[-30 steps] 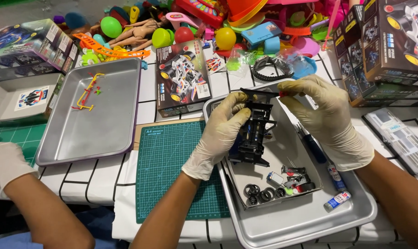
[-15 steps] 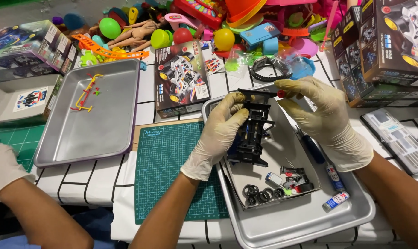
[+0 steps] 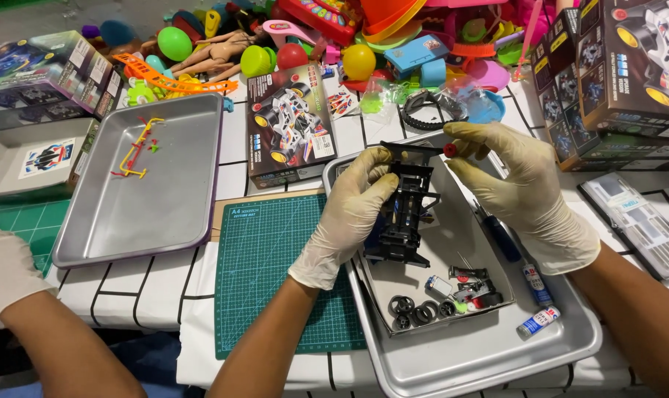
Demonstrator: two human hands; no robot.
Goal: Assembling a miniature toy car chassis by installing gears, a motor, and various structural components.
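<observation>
We hold a black toy car chassis (image 3: 406,214) upright over the metal tray (image 3: 489,354). It is a long open frame of struts and ribs with a dark blue part inside it, and a thin black axle across its top end carries a small red piece (image 3: 449,150). Our left hand (image 3: 349,214), in a cream glove, grips the chassis along its left side, fingers curled and clamped on the frame, thumb up near the axle. Our right hand (image 3: 522,188), gloved too, has its fingertips pinched on the red piece at the axle's right end, the other fingers spread loosely above.

Below our fingers, a smaller inner tray (image 3: 378,284) holds black wheels (image 3: 419,311) and small parts. A blue-handled screwdriver (image 3: 500,236) lies just under our right palm, with two batteries (image 3: 537,304) further down. A green cutting mat (image 3: 275,273) sits to the left of our left wrist.

Against half a second ago, both grips are unchanged and the chassis stays in the same spot; the right fingertips have kept to the axle end.
</observation>
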